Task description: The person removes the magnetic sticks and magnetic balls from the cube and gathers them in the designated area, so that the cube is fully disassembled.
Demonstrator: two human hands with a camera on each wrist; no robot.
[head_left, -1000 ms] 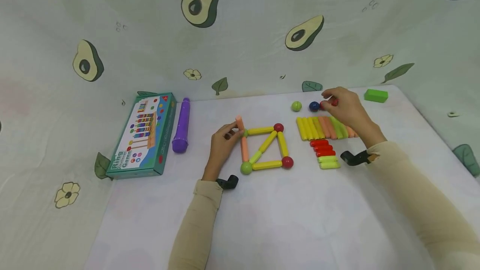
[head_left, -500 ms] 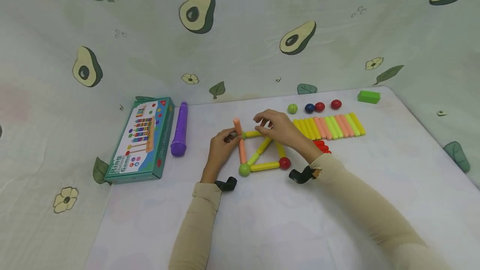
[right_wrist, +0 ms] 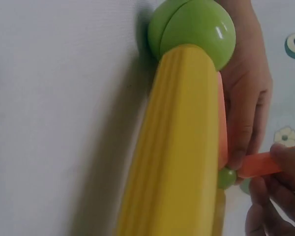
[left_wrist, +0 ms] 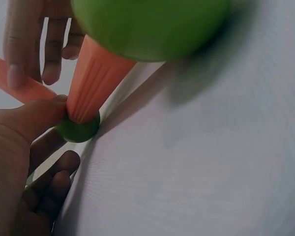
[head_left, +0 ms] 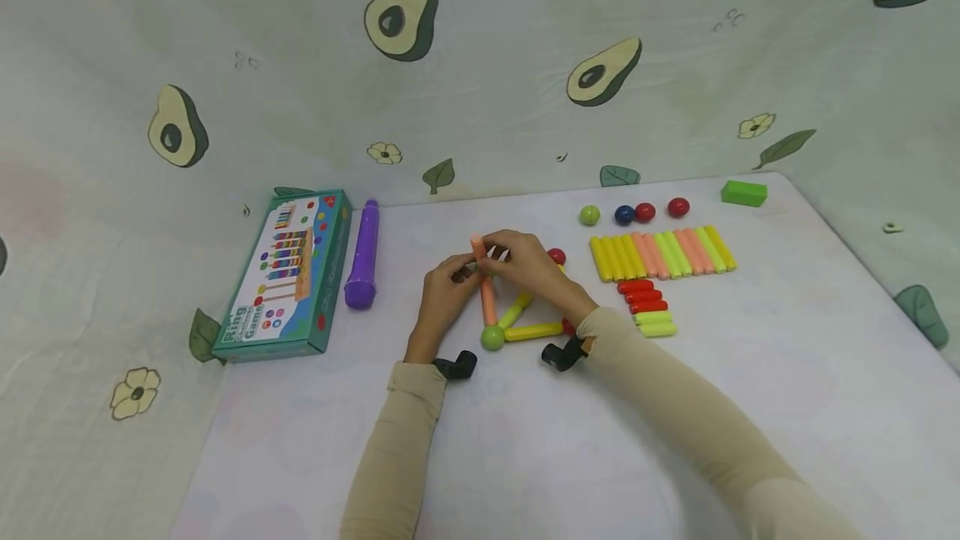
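Note:
On the white table lies a frame of sticks and balls. My left hand (head_left: 442,297) pinches the small green ball (left_wrist: 78,132) at its far left corner. From that ball an orange stick (head_left: 477,247) rises, and the fingers of my right hand (head_left: 528,265) pinch it. A second orange stick (left_wrist: 96,81) runs from the pinched ball to the near green ball (head_left: 492,337). A yellow stick (head_left: 534,331) joins the near green ball to a red ball (head_left: 567,327), partly covered by my right wrist. Another red ball (head_left: 557,256) shows behind my right hand, which hides part of the frame.
To the right lie a row of yellow, orange and green sticks (head_left: 663,253) and short red sticks (head_left: 645,297). Behind them are a green ball (head_left: 590,215), a blue ball (head_left: 624,215), red balls (head_left: 678,207) and a green block (head_left: 744,193). A game box (head_left: 288,273) and purple microphone-shaped toy (head_left: 363,257) stand left.
My right hand has come left from the loose balls at the back right to the upright orange stick and now pinches it. My left hand stays at the same corner.

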